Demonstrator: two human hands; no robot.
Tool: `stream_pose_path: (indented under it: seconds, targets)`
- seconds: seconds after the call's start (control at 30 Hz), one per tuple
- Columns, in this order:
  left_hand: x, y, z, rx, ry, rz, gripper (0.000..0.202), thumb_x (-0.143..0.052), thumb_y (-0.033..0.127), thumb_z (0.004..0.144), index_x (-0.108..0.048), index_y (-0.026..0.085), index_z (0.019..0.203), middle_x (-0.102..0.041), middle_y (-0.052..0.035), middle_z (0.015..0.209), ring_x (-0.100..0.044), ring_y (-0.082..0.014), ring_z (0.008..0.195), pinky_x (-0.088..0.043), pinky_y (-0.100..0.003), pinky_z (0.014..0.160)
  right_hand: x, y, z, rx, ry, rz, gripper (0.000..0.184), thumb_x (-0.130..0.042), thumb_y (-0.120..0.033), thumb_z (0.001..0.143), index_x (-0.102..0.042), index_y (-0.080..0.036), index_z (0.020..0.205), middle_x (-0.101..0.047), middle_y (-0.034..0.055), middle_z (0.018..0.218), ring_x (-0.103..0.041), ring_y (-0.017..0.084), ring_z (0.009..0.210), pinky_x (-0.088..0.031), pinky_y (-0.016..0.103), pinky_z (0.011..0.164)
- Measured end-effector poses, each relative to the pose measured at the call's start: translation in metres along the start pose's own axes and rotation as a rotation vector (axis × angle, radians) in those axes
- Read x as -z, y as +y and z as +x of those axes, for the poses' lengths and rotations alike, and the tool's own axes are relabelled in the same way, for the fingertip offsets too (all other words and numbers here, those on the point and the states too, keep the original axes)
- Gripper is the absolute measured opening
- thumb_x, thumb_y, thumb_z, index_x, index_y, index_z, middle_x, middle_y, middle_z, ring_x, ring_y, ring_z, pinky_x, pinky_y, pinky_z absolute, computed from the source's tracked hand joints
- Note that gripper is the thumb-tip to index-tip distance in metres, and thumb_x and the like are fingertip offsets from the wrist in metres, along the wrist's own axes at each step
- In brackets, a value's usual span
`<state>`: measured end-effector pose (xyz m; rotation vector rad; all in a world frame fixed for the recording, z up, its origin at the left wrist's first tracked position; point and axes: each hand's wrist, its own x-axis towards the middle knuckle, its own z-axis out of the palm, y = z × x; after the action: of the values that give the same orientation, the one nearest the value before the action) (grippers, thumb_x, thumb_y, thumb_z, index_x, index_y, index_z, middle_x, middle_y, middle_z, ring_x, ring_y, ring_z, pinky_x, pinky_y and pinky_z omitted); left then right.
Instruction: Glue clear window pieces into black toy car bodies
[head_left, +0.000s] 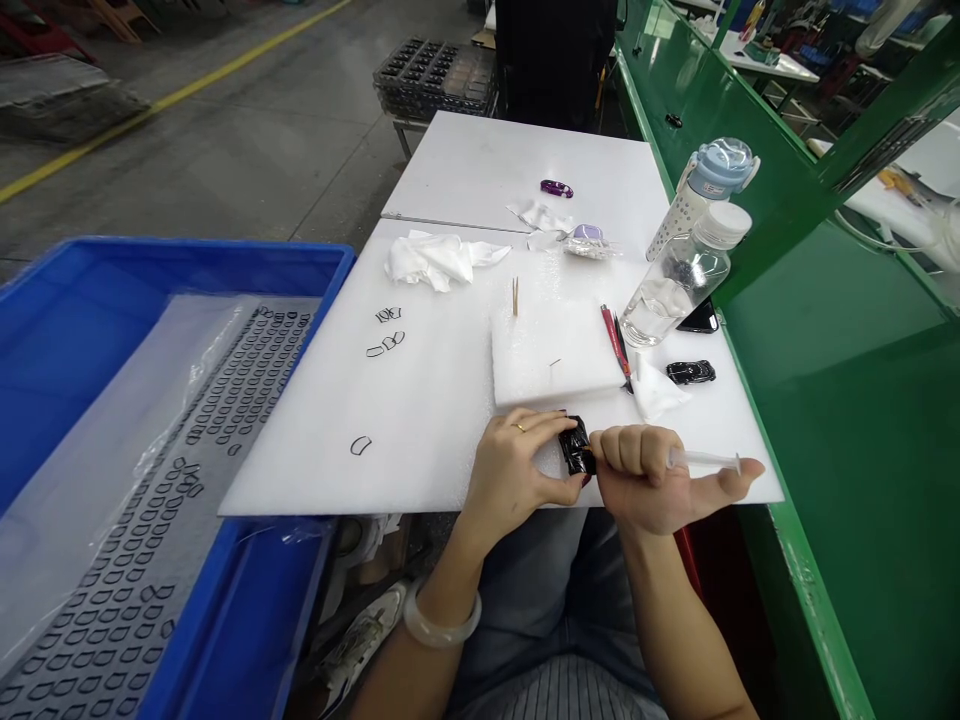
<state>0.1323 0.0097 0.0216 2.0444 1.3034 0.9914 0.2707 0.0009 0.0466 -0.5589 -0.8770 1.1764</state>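
- Over the near edge of the table (pixel 300 465), left hand (pixel 506 470) closed on a black car (pixel 574 440), with fingers along the far end and thumb against the near end; ring on one finger, pale bracelet (pixel 441 622) around the wrist.
- To the right of the car, right hand (pixel 645 480) with fingers curled tight around a clear syringe (pixel 705 459); thumb stretched out along the plunger to its end.
- Syringe tip directed at the car's right side; contact not possible to tell.
- Just beyond the hands, a white foam block (pixel 540 375), with a short dark sliver (pixel 555 362) on top and two toothpicks (pixel 515 297) at the far edge.
- Along the block's right side, a red-and-black tool (pixel 615 343); near it, a crumpled tissue (pixel 657 388) and a second black car (pixel 691 372).
- Farther back at right, a clear bottle (pixel 656 308), tilted in view, before a blue-lidded flask (pixel 679 220); phone (pixel 701 320) partly hidden behind the bottle.
- On the left half, a single black frame (pixel 361 446), two small groups of similar pieces, and a white cloth (pixel 435 260).
- At the far end, a purple car (pixel 556 188).
- Beside the table at left, a blue crate (pixel 289 249) holding a sheet (pixel 206 400) with rows of black frames.
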Motion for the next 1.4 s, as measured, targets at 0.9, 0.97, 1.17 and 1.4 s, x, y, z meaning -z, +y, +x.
stream_pose_path:
  seconds: [0.9, 0.97, 1.17, 1.4]
  targets:
    - [-0.002, -0.003, 0.0, -0.027, 0.024, -0.006, 0.05, -0.082, 0.024, 0.055, -0.07, 0.019, 0.104, -0.074, -0.005, 0.108, -0.065, -0.0277, 0.101, -0.048, -0.047, 0.09, 0.005, -0.004, -0.001, 0.108, -0.084, 0.064, 0.063, -0.02, -0.076, 0.082, -0.027, -0.021, 0.052, -0.015, -0.0054, 0.043, -0.014, 0.01, 0.04, -0.018, 0.03, 0.045]
    - [-0.002, -0.003, 0.0, -0.03, 0.029, -0.004, 0.05, -0.083, 0.024, 0.055, -0.07, 0.019, 0.104, -0.074, -0.0049, 0.108, -0.065, -0.0275, 0.1, -0.048, -0.047, 0.089, 0.007, -0.004, -0.001, 0.11, -0.109, 0.06, 0.062, -0.021, -0.076, 0.082, -0.028, -0.021, 0.053, -0.016, -0.0054, 0.044, -0.015, 0.01, 0.04, -0.018, 0.03, 0.046]
    - [-0.002, -0.002, 0.0, -0.041, 0.026, 0.022, 0.05, -0.084, 0.026, 0.055, -0.07, 0.019, 0.103, -0.074, -0.0058, 0.107, -0.065, -0.0279, 0.099, -0.049, -0.046, 0.087, 0.006, -0.005, -0.006, 0.123, -0.179, -0.02, 0.058, -0.028, -0.072, 0.082, -0.031, -0.021, 0.055, -0.019, -0.0045, 0.046, -0.018, 0.011, 0.042, -0.019, 0.03, 0.048]
    - [-0.002, -0.003, -0.002, -0.041, 0.018, 0.034, 0.05, -0.084, 0.027, 0.056, -0.07, 0.019, 0.103, -0.074, -0.0049, 0.107, -0.065, -0.0276, 0.099, -0.048, -0.046, 0.088, -0.002, -0.007, -0.01, 0.137, -0.169, -0.084, 0.055, -0.032, -0.069, 0.082, -0.032, -0.021, 0.055, -0.019, -0.0043, 0.045, -0.018, 0.011, 0.042, -0.018, 0.03, 0.049]
